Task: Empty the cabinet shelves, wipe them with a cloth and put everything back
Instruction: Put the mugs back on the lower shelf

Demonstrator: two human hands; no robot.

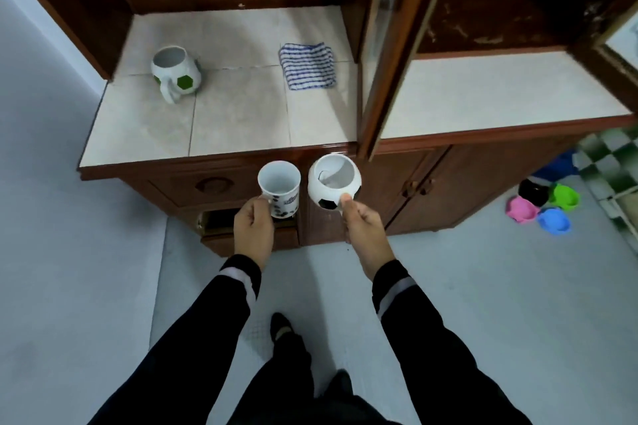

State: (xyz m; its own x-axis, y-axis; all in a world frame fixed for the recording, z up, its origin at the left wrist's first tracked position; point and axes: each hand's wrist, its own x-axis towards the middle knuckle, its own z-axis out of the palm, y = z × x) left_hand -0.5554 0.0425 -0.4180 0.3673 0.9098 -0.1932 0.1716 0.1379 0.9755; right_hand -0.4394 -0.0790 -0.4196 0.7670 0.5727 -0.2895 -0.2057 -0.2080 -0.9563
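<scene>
My left hand is curling round the handle of a tall spotted mug, and my right hand is pinching the handle of a round football mug just beside it. Beyond both hands, a folded striped cloth is lying on the tiled table, with a green-patched mug standing well to the left.

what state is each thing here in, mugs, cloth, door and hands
straight mug: upright, held in the air, looks empty
black-patch ball mug: upright, held in the air
green-patch ball mug: upright on the tiled counter, untouched
striped cloth: folded, flat on the counter
glass door: swung open
left hand: grips the straight mug's handle
right hand: grips the black-patch ball mug's handle
</scene>
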